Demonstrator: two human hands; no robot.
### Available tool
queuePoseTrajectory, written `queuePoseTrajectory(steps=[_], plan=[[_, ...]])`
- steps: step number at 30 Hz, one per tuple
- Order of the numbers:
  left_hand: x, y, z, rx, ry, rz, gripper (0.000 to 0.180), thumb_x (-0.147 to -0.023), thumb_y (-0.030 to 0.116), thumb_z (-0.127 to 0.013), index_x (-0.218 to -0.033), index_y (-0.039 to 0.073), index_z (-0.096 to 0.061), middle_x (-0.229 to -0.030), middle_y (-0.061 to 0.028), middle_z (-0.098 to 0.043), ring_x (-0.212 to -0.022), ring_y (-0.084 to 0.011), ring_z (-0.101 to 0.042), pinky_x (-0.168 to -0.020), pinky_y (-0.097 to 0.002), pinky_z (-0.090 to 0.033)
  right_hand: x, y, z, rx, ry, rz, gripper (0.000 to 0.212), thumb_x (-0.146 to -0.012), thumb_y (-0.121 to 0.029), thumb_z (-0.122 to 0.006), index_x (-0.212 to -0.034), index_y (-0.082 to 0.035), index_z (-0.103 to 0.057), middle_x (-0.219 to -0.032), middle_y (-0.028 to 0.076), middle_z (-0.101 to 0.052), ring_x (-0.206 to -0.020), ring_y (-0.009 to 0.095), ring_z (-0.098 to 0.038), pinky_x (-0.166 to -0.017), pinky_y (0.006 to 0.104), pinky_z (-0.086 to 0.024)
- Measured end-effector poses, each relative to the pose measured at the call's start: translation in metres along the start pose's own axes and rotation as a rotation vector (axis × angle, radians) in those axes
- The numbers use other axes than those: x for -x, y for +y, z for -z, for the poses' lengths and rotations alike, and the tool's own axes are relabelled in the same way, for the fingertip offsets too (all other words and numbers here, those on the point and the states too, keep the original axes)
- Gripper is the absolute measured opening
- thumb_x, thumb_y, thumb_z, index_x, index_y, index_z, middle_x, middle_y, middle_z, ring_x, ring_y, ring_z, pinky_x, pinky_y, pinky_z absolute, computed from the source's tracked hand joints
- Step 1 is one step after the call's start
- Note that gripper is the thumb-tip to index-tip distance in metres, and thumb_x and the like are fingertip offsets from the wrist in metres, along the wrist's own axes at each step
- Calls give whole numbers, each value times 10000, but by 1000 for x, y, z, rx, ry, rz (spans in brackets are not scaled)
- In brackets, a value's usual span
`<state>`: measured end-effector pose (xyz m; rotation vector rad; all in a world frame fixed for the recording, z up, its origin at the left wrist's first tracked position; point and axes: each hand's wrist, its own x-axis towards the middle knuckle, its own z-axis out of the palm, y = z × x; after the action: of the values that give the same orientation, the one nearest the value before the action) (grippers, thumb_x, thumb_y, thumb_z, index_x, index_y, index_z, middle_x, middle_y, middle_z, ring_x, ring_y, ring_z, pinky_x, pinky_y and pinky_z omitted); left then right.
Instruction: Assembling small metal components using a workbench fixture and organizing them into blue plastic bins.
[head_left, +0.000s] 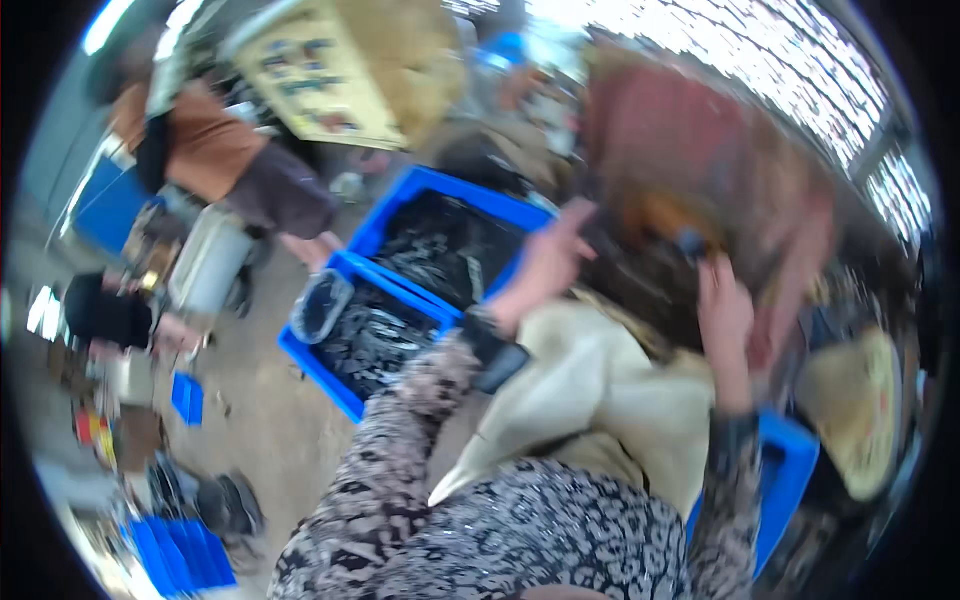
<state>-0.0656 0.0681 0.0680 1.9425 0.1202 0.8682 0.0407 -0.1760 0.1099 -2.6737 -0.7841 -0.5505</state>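
My left hand [548,262] is raised beside the blue bins, its fingers stretched out and apart with nothing seen in them. To the right, my right hand [725,315] has its fingertips pressed together below a blurred orange-brown and blue object [680,230]; what they pinch, if anything, cannot be made out. Left of my left hand stand a far blue bin [375,215] and a near blue bin [335,385], both holding many small dark, shiny pieces. An oval clear plastic container [322,305] rests at the near bin's left corner. Cream cloth [600,370] covers my lap.
Another blue bin [785,460] stands by my right forearm. A large printed sack [340,80] is at the back, and another pale sack [860,410] at far right. One person in an orange top [205,150] bends at the left. Blue trays [185,555] lie at lower left.
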Motion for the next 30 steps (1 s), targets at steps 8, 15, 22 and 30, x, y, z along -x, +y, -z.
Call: queuePoseTrajectory(steps=[8, 15, 22, 30], plan=[[-5, 23, -71, 104, -281, 76, 368, -859, 92, -546, -1225, 48, -533, -1066, -208, -639, -1013, -380, -602, -866, -423, -488, 134, -7, 15, -171, 18, 132, 168, -910, -207, -575, -1033, -93, -566, -815, 147, -597, -646, 366, -594, -535, 463, -459], [-16, -1, -72, -275, -351, 161, 359, -852, 86, -538, -1209, 70, -576, -1061, -219, -634, -969, -380, -609, -804, -447, -497, 154, -5, 8, -191, -54, 164, 199, -899, -218, -590, -1053, -95, -570, -783, 123, -574, -623, 335, -591, -518, 426, -464], [-35, 2, -75, -529, -426, 32, 393, -857, 62, -515, -1232, 138, -603, -1038, -187, -642, -898, -355, -628, -770, -411, -515, 158, -5, 0, -180, -67, 128, 224, -889, -243, -611, -1059, -104, -567, -801, 106, -571, -618, 295, -600, -514, 390, -477], [-36, -56, -118, -691, -634, -247, 342, -720, 36, -581, -1045, 77, -680, -987, -213, -644, -954, -360, -629, -789, -423, -517, 159, -7, -1, -158, -58, 134, 248, -872, -246, -636, -1067, -111, -563, -820, 95, -565, -611, 272, -602, -512, 361, -486]])
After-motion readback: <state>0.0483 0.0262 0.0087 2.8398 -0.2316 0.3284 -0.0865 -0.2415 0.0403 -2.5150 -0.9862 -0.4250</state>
